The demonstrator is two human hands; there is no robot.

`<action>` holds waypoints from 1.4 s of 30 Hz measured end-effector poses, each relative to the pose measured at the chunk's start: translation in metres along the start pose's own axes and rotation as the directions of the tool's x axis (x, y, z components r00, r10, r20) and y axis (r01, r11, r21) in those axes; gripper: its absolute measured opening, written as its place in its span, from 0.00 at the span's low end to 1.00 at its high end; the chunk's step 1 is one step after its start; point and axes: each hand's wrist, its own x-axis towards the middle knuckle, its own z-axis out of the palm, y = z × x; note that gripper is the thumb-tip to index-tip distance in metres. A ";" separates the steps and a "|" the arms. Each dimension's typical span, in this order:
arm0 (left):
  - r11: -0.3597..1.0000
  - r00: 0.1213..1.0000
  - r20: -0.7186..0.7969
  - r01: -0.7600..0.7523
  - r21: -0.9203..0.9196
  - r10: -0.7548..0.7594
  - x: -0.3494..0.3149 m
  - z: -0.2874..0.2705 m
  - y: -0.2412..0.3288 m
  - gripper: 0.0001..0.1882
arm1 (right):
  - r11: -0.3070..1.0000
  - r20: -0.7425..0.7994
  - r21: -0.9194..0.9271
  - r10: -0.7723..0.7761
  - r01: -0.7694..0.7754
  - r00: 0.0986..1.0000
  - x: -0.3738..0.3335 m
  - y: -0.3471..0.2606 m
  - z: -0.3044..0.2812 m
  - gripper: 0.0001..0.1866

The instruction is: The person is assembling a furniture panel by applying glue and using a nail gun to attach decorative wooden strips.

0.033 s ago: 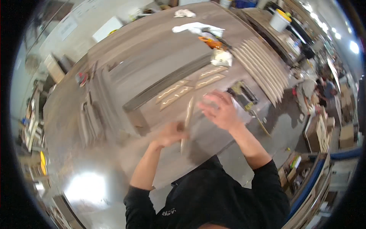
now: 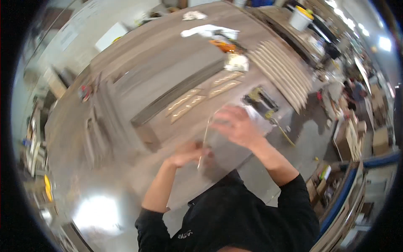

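Note:
A narrow wooden strip (image 2: 204,138) stands between my hands, seen almost edge-on. My left hand (image 2: 187,154) is closed round its lower end, the fingers smeared by motion. At its upper end, the curled fingers of my right hand (image 2: 236,125) pinch the strip. Just beyond lie short slant-ended wooden pieces (image 2: 188,108) with wavy pale beads, like glue, along them. Behind these a long dark frame bar (image 2: 178,90) borders a grey panel (image 2: 168,69). A dark-and-yellow tool (image 2: 261,100), perhaps a nail gun, rests right of my right hand.
Long beaded strips (image 2: 281,75) lie side by side at the table's right. An orange tool (image 2: 222,45) and white cloth (image 2: 210,30) are farther back. Dark bars (image 2: 94,138) lie left. A white bucket (image 2: 301,19) stands at back right; another person (image 2: 333,98) bends over beyond.
My right hand has closed in on the strip's upper end. The strip has turned from showing its beaded face to nearly edge-on. The whole view has shifted slightly.

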 end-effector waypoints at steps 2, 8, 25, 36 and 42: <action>0.962 0.975 0.223 0.073 -0.262 -0.013 -0.007 0.019 -0.016 0.35 | 0.996 0.124 0.056 -0.079 0.073 0.989 -0.031 -0.016 -0.007 0.26; 0.973 0.943 0.296 0.195 -0.122 -0.152 -0.006 0.039 -0.061 0.51 | 0.971 0.067 0.232 0.042 -0.056 0.997 -0.095 -0.046 -0.015 0.23; 0.429 0.718 -0.402 0.158 0.889 0.569 0.132 0.014 -0.037 0.25 | 0.347 0.274 0.099 0.892 -0.933 0.361 -0.176 0.026 0.009 0.26; 0.433 0.749 -0.424 0.204 0.878 0.508 0.200 0.010 -0.025 0.30 | 0.474 0.351 -0.032 0.830 -0.880 0.434 -0.158 0.049 0.037 0.31; 0.430 0.721 -0.390 0.140 0.892 0.573 0.203 0.007 -0.030 0.29 | 0.534 0.237 0.170 0.793 -0.828 0.561 -0.147 0.065 0.087 0.30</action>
